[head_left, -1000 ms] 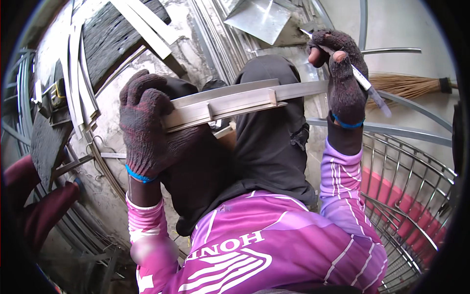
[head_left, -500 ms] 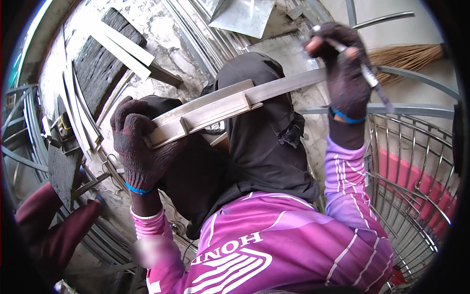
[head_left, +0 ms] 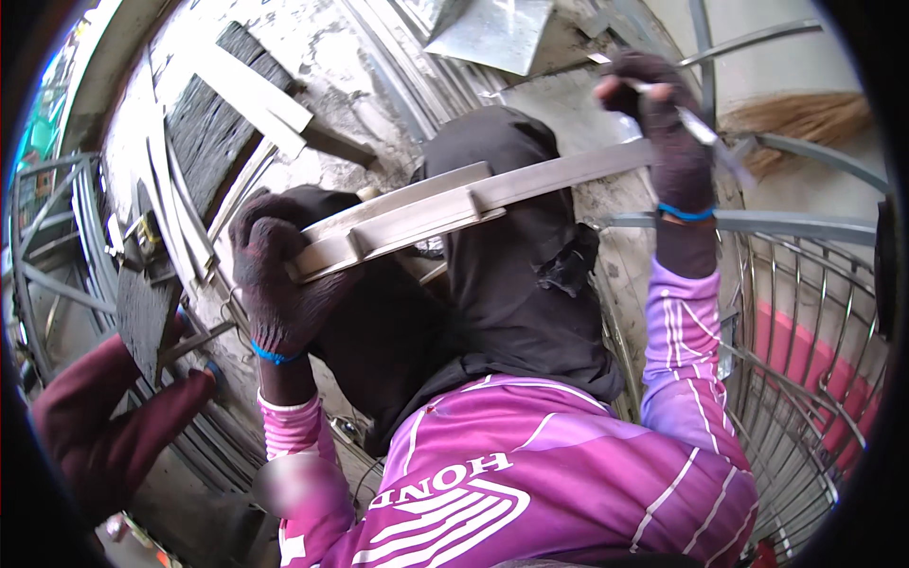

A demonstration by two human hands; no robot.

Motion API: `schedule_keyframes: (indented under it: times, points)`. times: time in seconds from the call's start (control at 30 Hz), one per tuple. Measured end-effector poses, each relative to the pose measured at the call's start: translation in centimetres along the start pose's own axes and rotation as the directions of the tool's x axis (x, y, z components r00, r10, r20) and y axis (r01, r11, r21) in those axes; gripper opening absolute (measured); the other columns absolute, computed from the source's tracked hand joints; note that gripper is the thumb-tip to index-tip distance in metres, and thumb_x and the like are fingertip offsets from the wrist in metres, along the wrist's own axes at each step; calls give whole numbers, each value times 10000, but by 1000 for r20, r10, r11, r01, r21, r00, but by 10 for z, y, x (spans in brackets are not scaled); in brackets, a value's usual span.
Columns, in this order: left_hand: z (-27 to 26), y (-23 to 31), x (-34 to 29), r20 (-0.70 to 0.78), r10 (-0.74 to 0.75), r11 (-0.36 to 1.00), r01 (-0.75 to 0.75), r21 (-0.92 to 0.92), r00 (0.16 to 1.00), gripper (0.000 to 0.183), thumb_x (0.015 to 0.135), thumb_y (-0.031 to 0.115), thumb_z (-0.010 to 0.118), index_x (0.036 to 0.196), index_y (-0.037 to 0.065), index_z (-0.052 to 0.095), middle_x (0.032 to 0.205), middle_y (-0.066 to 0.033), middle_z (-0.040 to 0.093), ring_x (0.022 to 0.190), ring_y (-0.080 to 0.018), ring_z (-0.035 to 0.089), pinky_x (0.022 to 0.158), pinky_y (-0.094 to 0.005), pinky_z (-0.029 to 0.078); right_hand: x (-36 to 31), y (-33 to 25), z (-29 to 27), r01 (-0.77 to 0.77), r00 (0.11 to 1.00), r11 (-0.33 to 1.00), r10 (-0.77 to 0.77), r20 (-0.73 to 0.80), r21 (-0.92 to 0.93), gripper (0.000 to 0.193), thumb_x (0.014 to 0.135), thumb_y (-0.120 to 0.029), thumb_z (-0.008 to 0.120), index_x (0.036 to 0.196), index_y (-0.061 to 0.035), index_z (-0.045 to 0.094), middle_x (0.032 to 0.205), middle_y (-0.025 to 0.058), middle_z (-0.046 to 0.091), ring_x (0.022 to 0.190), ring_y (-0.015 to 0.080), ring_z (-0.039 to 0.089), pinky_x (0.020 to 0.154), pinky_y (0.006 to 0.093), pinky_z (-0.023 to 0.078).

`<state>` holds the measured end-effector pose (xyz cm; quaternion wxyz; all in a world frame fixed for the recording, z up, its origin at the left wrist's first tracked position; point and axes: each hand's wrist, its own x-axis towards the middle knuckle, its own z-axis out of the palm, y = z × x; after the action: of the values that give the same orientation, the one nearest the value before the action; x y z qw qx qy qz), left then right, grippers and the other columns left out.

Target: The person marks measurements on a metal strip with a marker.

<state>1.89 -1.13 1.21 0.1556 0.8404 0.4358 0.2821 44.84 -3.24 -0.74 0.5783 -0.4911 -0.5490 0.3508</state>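
My left hand (head_left: 292, 265), in a dark knit glove, is closed around the left end of a long pale metal strip (head_left: 568, 172). Together with it I grip a shorter angled metal piece (head_left: 407, 231), which has small upright tabs along it. Both are held up over my knees, slanting up to the right. My right hand (head_left: 663, 123), gloved with bare fingertips showing, is closed on a thin white pen-like stick (head_left: 699, 127), blurred at its lower end. The strip's right end meets the edge of my right glove; whether the hand also grips it, I cannot tell.
White flat bars (head_left: 256, 99) rest on a dark weathered board (head_left: 213, 133) at the upper left. A metal sheet (head_left: 492, 36) lies at the top. On the right are a wire basket (head_left: 805, 284) and a straw broom (head_left: 800, 123). Another person's dark red sleeve (head_left: 142, 426) shows lower left.
The surroundings and both hands have shifted slightly to the right in the picture. The metal pieces stay in my left hand, the pen-like stick in my right.
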Motion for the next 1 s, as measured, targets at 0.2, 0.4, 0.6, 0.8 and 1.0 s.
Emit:
schedule_keyframes:
  times: [0.2, 0.4, 0.6, 0.8, 1.0]
  points:
    - [5, -7, -4, -29, -56, 998, 55, -32, 998, 569, 639, 396, 1011, 884, 110, 585, 1159, -171, 682, 1221, -436, 612, 1037, -531, 493, 23, -43, -9, 171, 985, 954, -160, -67, 247, 504, 1098, -395, 627, 1326, 53, 667, 1027, 165, 749, 965, 270, 722, 948, 416, 570]
    - [4, -6, -7, -77, -31, 999, 32, 11, 997, 545, 641, 438, 981, 884, 104, 625, 1189, -172, 684, 1246, -457, 599, 1056, -553, 488, 10, -66, 95, -61, 938, 995, 28, 347, 84, 435, 994, -242, 708, 1288, 72, 639, 1043, 181, 725, 958, 266, 712, 898, 417, 568]
    - [3, -7, -10, -123, -49, 999, 48, -10, 991, 523, 652, 427, 962, 885, 96, 630, 1191, -184, 678, 1252, -463, 598, 1049, -557, 484, 16, -66, 206, 98, 715, 974, -210, 667, 202, 264, 828, -56, 781, 1054, -3, 655, 961, 131, 654, 871, 235, 666, 780, 347, 535]
    - [5, -7, -8, -139, -39, 999, 39, -7, 989, 551, 612, 400, 948, 937, 79, 640, 1188, -186, 678, 1236, -464, 608, 1055, -560, 482, 10, -48, 216, 117, 711, 969, -236, 663, 219, 276, 869, -93, 799, 1077, -8, 640, 935, 136, 659, 813, 284, 677, 743, 381, 554]
    - [6, -11, -6, -70, -7, 999, 9, 31, 998, 598, 611, 427, 925, 1004, 61, 661, 1194, -193, 678, 1239, -468, 602, 1069, -569, 482, 19, -58, 217, 158, 652, 977, -212, 728, 143, 231, 853, -102, 777, 1009, -37, 618, 866, 165, 652, 824, 408, 687, 748, 441, 575]
